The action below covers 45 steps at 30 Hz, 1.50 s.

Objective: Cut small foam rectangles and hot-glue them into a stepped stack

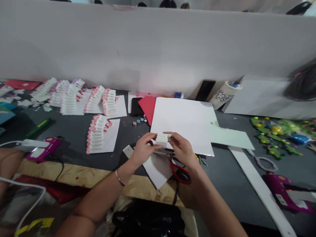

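Observation:
Between my two hands is a small pleated white paper piece (162, 138), its folds running side to side. My left hand (145, 149) pinches its left end, and my right hand (181, 148) pinches the right end. Beneath them a white sheet (158, 171) lies at the table edge. Red-handled scissors (181, 174) rest beside my right wrist, partly hidden. A large white board (182, 121) lies just beyond my hands. To the left, a white card (112, 136) bears a fan of pleated strips with pink tips (95, 135).
More pleated fans (71, 98) line the back left. A purple power strip (44, 149) sits left, another (283, 191) right. A dark phone (206, 89) and a patterned cup (223, 94) stand by the wall. Green decorations (266, 135) lie right; a person's arm (8, 164) shows left.

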Motion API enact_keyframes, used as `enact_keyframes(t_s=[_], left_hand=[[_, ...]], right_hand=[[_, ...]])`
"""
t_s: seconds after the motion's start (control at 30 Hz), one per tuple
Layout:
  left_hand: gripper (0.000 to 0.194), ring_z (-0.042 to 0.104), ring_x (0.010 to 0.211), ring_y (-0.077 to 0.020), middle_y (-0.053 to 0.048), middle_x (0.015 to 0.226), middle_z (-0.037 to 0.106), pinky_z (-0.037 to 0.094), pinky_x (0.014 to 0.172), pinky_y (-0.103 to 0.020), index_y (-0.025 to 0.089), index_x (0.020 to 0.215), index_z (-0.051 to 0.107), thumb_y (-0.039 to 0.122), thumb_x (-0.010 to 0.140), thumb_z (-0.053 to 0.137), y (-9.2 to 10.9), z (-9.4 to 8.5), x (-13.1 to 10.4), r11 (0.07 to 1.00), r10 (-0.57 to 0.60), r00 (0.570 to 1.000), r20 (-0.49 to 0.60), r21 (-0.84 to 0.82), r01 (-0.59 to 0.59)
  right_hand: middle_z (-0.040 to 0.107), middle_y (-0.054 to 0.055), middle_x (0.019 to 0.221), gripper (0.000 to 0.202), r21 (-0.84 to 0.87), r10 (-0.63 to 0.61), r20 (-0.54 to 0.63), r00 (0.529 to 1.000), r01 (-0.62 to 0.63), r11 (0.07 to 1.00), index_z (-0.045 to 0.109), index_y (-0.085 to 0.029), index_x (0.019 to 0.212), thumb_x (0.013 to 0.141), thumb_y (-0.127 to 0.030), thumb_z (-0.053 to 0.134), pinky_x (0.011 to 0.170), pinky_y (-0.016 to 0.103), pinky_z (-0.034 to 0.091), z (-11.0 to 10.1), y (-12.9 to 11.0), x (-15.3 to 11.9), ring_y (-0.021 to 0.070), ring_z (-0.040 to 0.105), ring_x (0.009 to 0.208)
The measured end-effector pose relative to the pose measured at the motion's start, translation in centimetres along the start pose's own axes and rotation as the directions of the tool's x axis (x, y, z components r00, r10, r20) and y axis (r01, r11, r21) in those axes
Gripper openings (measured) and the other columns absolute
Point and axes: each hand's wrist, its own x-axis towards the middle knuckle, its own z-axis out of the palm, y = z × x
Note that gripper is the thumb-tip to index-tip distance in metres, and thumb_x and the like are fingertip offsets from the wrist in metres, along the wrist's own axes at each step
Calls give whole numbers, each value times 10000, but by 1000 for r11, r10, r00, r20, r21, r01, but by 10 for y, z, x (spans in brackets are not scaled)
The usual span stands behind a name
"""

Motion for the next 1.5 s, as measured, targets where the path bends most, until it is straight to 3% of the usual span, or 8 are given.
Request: enact_keyframes(t_s=[0.3, 0.57, 0.8, 0.9, 1.03, 1.13, 1.27, 1.5], left_hand=[[469, 635, 1032, -248, -87, 1120, 705, 497, 931, -370, 278, 1235, 681, 196, 780, 758, 3, 1, -13, 921, 278, 960, -25, 292, -259], [341, 637, 1069, -248, -92, 1144, 707, 493, 974, -390, 256, 1190, 689, 218, 851, 691, 0, 2, -15, 853, 376, 926, -13, 396, -341], [357, 629, 1059, -238, -85, 1110, 692, 527, 918, -384, 212, 1164, 650, 205, 813, 719, 6, -2, -12, 810, 385, 919, 89, 443, -383], [363, 627, 1043, -235, -88, 1101, 691, 531, 912, -388, 189, 1156, 643, 154, 800, 705, 8, -3, -12, 785, 385, 907, 169, 456, -418], [326, 616, 1055, -243, -88, 1113, 694, 513, 946, -423, 202, 1172, 647, 177, 847, 658, 7, -3, -11, 783, 395, 905, 161, 456, -423], [418, 578, 1176, -270, -112, 1236, 662, 467, 1023, -450, 208, 1254, 618, 351, 865, 680, 5, -4, -11, 863, 367, 926, 89, 339, -375], [581, 503, 1327, -290, -154, 1440, 541, 409, 1097, -444, 189, 1378, 529, 561, 932, 510, 2, 0, -10, 990, 114, 992, 61, -87, -108], [493, 542, 1289, -274, -117, 1353, 630, 404, 1093, -398, 182, 1236, 650, 545, 938, 500, -3, 15, -15, 854, -68, 997, 36, -514, 77]], right_hand=[[748, 19, 912, 215, 120, 77, -57, 995, -70, 990, 691, -238, 1012, 864, -232, 536, 714, 291, 523, 6, 5, -4, 177, 675, 803], [723, 33, 932, 204, 159, 110, -155, 982, -85, 984, 670, -227, 1005, 838, -218, 554, 723, 299, 528, 16, 12, -8, 179, 658, 816], [649, 76, 1212, 477, 233, 5, 114, 993, -32, 972, 508, -285, 1350, 885, -337, 601, 869, 352, 532, -11, 1, -9, 222, 636, 1064], [631, 84, 1229, 454, 102, 12, 195, 981, -33, 994, 574, -266, 1273, 841, -349, 690, 909, 355, 524, -13, -3, -9, 232, 625, 1080], [659, 62, 1100, 341, 94, 34, 137, 990, -47, 994, 609, -249, 1158, 837, -319, 701, 853, 332, 545, -4, 0, -8, 211, 646, 987], [661, 55, 1048, 342, 138, 4, 35, 999, -9, 990, 594, -243, 1143, 822, -287, 702, 796, 316, 553, 1, 3, -8, 200, 652, 933], [654, 68, 1042, 295, 134, -77, -67, 995, 85, 987, 579, -235, 1115, 834, -247, 667, 799, 326, 552, 8, 0, -10, 206, 649, 944], [613, 96, 1174, 428, -44, -380, -31, 924, 379, 924, 528, -267, 1246, 847, -143, 620, 924, 409, 519, 29, -1, -18, 244, 603, 1107]])
